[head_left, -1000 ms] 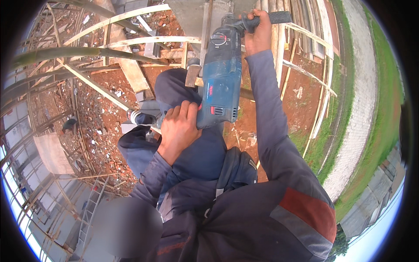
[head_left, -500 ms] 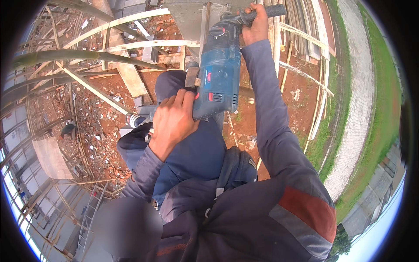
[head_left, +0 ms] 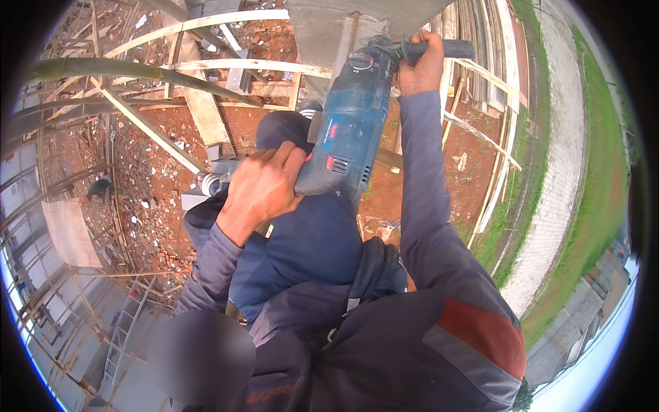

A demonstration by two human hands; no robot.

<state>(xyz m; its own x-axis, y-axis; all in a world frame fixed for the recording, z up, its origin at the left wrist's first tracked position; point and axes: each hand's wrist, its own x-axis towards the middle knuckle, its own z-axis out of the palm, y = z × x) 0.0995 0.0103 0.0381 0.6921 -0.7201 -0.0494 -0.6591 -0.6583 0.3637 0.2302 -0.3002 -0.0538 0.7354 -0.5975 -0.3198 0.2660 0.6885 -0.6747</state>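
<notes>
A blue rotary hammer drill (head_left: 351,113) spans both my hands, its front end pointing up and away toward a grey concrete surface (head_left: 316,34). My left hand (head_left: 261,184) is closed around the rear grip of the drill, near its red trigger area. Wrapped round the black side handle (head_left: 456,49) is my right hand (head_left: 421,67), at the front of the tool. A long bit (head_left: 348,42) reaches the concrete; its tip's contact is hard to make out. My dark-blue trouser leg (head_left: 309,240) lies beneath the drill's rear end.
Bamboo poles (head_left: 82,67) and wooden strips (head_left: 147,127) cross at the left, above red soil strewn with rubble (head_left: 161,220). Stacked timber (head_left: 480,41) lies at the far right, beside grass and a pale paved path (head_left: 559,137). A ladder (head_left: 127,329) stands at lower left.
The drill's front end and my right hand sit a little lower and further right in the picture. More concrete surface shows at the top. Both hands keep their hold.
</notes>
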